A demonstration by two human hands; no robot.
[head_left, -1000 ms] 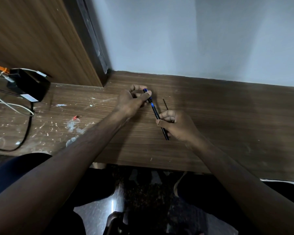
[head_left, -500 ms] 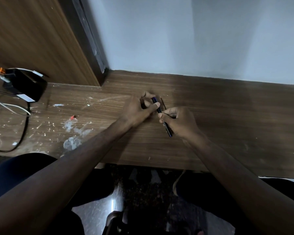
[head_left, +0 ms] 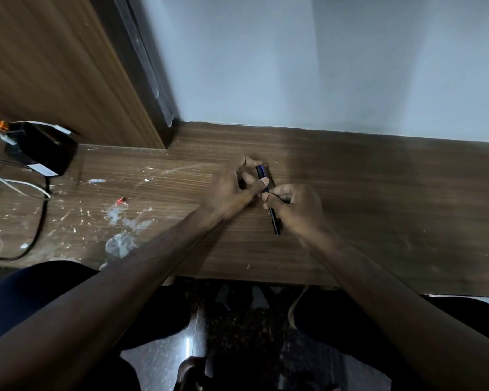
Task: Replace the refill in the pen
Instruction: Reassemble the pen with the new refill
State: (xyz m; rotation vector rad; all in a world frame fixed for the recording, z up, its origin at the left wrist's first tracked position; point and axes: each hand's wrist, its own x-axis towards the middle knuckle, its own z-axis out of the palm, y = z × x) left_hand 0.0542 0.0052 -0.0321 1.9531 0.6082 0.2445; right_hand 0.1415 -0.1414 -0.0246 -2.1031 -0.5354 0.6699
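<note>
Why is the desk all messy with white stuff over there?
The wooden desk has white flecks and a smeared pale patch to the left of the hands, like dried paint or glue; I cannot tell which. A tiny red scrap lies among them. The pen itself looks fine.

Both bare forearms are reaching forward, converging. The left hand point(head_left: 232, 190) is pinching with thumb and curled fingers; the right hand point(head_left: 297, 207) is gripping close beside it, fingertips almost touching.
</note>
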